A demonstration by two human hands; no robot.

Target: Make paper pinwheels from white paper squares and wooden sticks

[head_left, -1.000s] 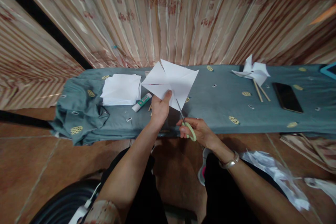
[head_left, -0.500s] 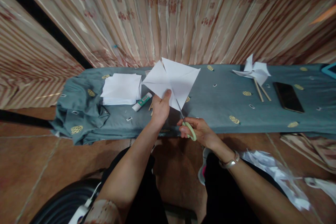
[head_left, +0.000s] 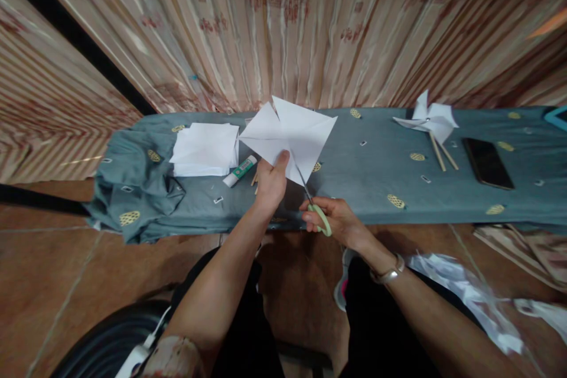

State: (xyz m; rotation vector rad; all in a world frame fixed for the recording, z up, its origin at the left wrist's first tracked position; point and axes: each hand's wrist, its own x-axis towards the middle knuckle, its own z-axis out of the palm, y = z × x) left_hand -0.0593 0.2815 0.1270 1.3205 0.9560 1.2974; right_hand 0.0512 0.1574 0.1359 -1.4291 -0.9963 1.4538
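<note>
My left hand [head_left: 271, 182] pinches the lower edge of a square sheet of white paper [head_left: 305, 127], thumb on top, and holds it up over the bench. A slit runs in from the paper's top corner, and crease lines cross it. My right hand [head_left: 332, 218] grips scissors [head_left: 321, 218] with pale green handles, fingers wrapped around the loops. Their blades lie at the paper's bottom corner, pointing up toward its middle. Just left of my left hand lies a glue stick [head_left: 240, 171], with the ends of thin wooden sticks [head_left: 255, 179] partly hidden by the hand.
A stack of white paper [head_left: 205, 149] sits on the left of the cloth-covered bench [head_left: 372, 171]. To the right are a paper pinwheel [head_left: 432, 121] with wooden sticks and a black phone [head_left: 488, 163]. A pleated curtain [head_left: 283, 29] hangs behind; plastic wrapping [head_left: 460, 289] lies on the floor.
Almost nothing differs. The scissors and my right hand keep nearly the same place at the paper's bottom corner, and my left hand holds the sheet as before.
</note>
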